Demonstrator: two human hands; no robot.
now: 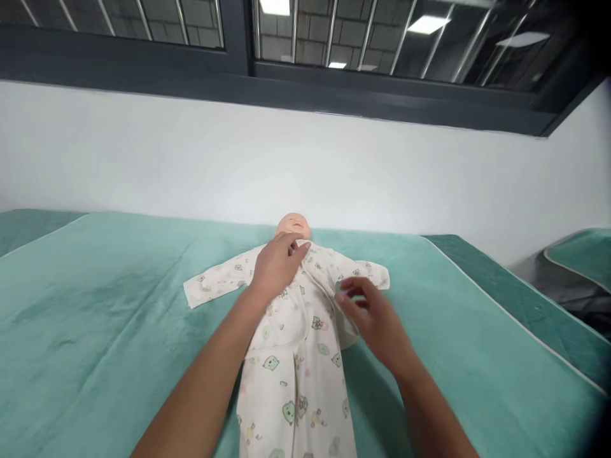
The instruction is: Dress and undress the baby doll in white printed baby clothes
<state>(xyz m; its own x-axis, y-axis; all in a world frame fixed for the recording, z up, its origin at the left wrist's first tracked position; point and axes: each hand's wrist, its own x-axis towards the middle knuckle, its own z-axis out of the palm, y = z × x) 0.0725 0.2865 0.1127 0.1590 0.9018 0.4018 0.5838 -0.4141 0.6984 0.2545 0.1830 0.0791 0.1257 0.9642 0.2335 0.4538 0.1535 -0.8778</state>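
A baby doll (293,224) lies on its back, dressed in a white wrap-style baby top (305,299) printed with small animals. Matching baby trousers (315,407) stretch toward me below it. My left hand (279,264) is at the top's neckline, just under the doll's chin, with thumb and fingers closed around fabric near the collar; the exact grip is partly hidden. Beside the top's right edge, my right hand (375,318) has loosely curled fingers, thumb apart from them, with nothing visible between. The top's loose side edge hangs close to its thumb. Both sleeves spread outward.
Under the doll is a green plush cover (119,305) with pale piping lines. A white wall (191,152) rises right behind the doll's head, below a dark window frame (305,92). Another green padded piece (585,254) sits at the far right.
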